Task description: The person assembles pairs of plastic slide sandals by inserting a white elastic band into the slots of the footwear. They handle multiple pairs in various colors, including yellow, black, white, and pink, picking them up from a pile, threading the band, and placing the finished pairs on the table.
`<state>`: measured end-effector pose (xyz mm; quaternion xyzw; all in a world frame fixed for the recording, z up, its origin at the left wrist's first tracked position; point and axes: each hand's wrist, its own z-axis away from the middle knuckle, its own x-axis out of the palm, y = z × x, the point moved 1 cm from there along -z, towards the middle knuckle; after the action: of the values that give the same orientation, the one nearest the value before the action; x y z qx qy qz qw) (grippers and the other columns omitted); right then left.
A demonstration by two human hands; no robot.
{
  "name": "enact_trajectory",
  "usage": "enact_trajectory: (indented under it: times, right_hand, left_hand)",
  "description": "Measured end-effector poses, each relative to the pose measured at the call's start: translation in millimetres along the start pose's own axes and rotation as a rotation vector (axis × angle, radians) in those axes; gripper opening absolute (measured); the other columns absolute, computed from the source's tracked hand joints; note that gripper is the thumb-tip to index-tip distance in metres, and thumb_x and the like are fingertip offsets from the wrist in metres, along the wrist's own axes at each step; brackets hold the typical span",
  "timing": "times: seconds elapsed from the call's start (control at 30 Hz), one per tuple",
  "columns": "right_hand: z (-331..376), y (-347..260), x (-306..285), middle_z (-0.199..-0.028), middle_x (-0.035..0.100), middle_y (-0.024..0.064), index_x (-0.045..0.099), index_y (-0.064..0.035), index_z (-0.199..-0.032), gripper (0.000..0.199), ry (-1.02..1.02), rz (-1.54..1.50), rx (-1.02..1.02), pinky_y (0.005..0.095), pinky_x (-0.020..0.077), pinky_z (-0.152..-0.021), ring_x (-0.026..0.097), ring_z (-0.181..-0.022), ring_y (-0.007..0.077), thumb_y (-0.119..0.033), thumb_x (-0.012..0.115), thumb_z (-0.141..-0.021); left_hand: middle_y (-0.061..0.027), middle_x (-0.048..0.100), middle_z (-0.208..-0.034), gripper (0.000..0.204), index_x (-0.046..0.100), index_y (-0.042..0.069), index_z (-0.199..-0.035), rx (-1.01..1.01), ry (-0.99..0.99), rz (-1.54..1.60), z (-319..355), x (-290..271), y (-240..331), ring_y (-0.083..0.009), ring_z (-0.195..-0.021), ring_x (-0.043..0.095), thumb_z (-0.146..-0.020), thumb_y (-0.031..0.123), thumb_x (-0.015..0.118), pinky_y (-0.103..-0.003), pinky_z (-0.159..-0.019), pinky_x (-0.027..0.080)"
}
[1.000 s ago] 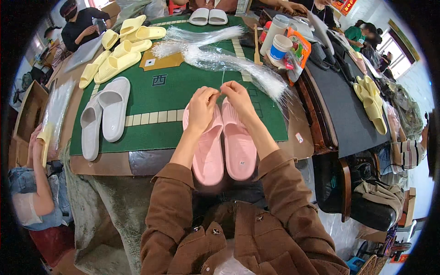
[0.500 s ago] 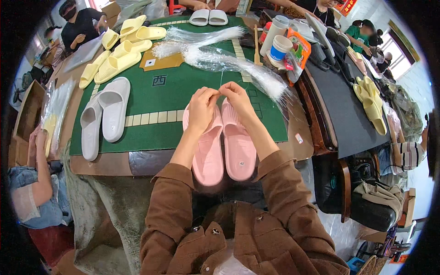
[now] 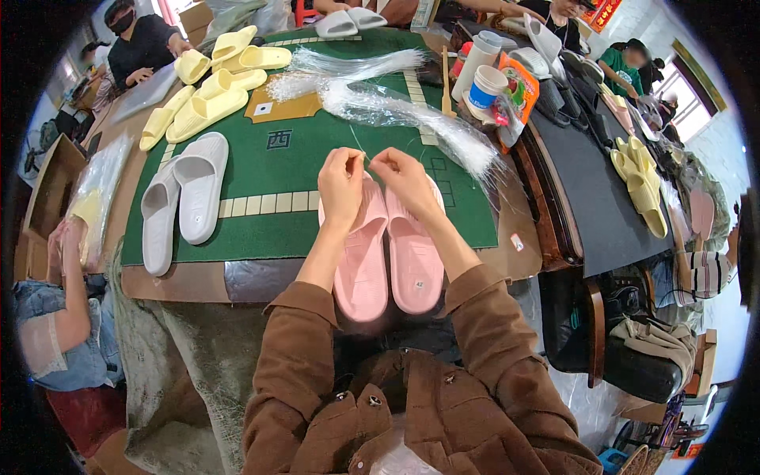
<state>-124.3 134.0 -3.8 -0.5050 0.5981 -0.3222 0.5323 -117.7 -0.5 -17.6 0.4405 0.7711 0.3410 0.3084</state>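
Note:
A pair of pink slippers, the left slipper and the right slipper, sits side by side at the table's near edge. Over their toe ends my left hand pinches a thin clear plastic strand, its fingertips closed. My right hand is pinched on the strand too, a small gap from the left fingertips. How the strand runs between the fingers is too fine to make out. Beyond my hands lie bundles of clear plastic strands, partly in a clear sleeve.
Grey slippers lie left on the green mat, yellow slippers behind them. A white-and-blue cup and an orange packet stand back right. Co-workers sit around; one person's hand at left holds a bagged yellow slipper.
My hands have drawn slightly apart and shifted a little left, with the strand between them. At the far edge, a co-worker's grey slippers have tilted and moved left.

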Motion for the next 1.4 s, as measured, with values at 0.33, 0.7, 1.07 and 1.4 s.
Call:
enact_trajectory:
  times: [0.33, 0.7, 1.07, 1.4]
  right_hand:
    - [8.0, -11.6, 0.1, -0.069, 0.061, 0.0107, 0.060, -0.0007, -0.088, 0.018, -0.133, 0.117, 0.010, 0.0325, 0.0413, -0.056, 0.053, -0.059, 0.0175, -0.018, 0.059, -0.084]
    - [8.1, -16.7, 3.7, -0.081, 0.068, 0.0104, 0.064, 0.0005, -0.095, 0.021, -0.068, 0.085, 0.064, 0.0290, 0.0467, -0.069, 0.060, -0.075, 0.0130, -0.018, 0.056, -0.089]
    - [3.1, 14.0, 6.6, -0.065, 0.060, 0.0086, 0.064, 0.0022, -0.092, 0.018, 0.078, 0.053, -0.123, 0.0294, 0.0393, -0.052, 0.050, -0.056, 0.0112, -0.014, 0.055, -0.091]
    - [5.6, 4.8, 7.6, -0.062, 0.059, 0.0058, 0.064, 0.0020, -0.092, 0.020, 0.071, 0.027, 0.003, 0.0278, 0.0366, -0.049, 0.046, -0.052, 0.0090, -0.015, 0.054, -0.092]
  left_hand:
    - [-0.0132, 0.057, -0.081, 0.006, 0.057, 0.000, -0.084, -0.092, 0.108, -0.035, -2.0, -0.3, -10.0, -0.0295, -0.074, 0.057, -0.087, 0.004, 0.057, -0.037, -0.069, 0.045]
    - [-0.0137, 0.057, -0.082, 0.008, 0.059, -0.001, -0.089, -0.128, 0.139, -0.050, -7.9, -4.4, -17.7, -0.0307, -0.077, 0.057, -0.090, 0.006, 0.054, -0.039, -0.073, 0.045]
    - [-0.0253, 0.054, -0.124, 0.095, 0.048, -0.013, -0.124, -0.060, -0.927, 1.079, 19.4, -81.2, 225.4, -0.0328, -0.117, 0.052, -0.090, 0.072, 0.025, -0.043, -0.105, 0.034]
    - [-0.0224, 0.053, -0.128, 0.082, 0.047, -0.010, -0.127, 0.162, -1.373, 1.686, 47.4, -77.5, 296.6, -0.0315, -0.121, 0.049, -0.094, 0.062, 0.026, -0.042, -0.106, 0.032]
